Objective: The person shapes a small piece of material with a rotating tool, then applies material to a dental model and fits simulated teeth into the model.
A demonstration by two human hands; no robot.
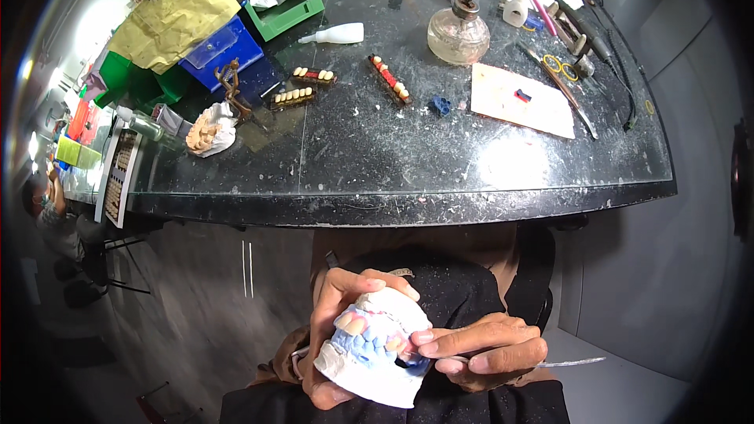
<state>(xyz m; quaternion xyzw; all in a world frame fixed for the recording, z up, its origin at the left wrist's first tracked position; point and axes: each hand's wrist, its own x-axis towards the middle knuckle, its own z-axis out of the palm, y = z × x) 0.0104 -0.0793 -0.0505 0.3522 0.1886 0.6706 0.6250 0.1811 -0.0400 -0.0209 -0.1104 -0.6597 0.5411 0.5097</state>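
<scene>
My left hand (327,320) is wrapped round a dental plaster model (365,373) above my lap. White plaster forms its top and base, with blue teeth between them, some cream teeth and pink material at the gums. In my right hand (495,349) is a thin metal dental instrument (577,362), pinched between thumb and fingers, its handle sticking out to the right. The instrument's working end meets the right side of the model near the pink part; its very tip is hard to make out. My right index fingertip touches the model there.
On the dark bench (345,165) stand a glass spirit lamp (459,38), a white squeeze bottle (342,34) and strips of artificial teeth (389,78). Another plaster model (212,130) sits left, near green (294,12) and blue bins (228,55). Further right are a stained pad (542,114) and scissors (550,59).
</scene>
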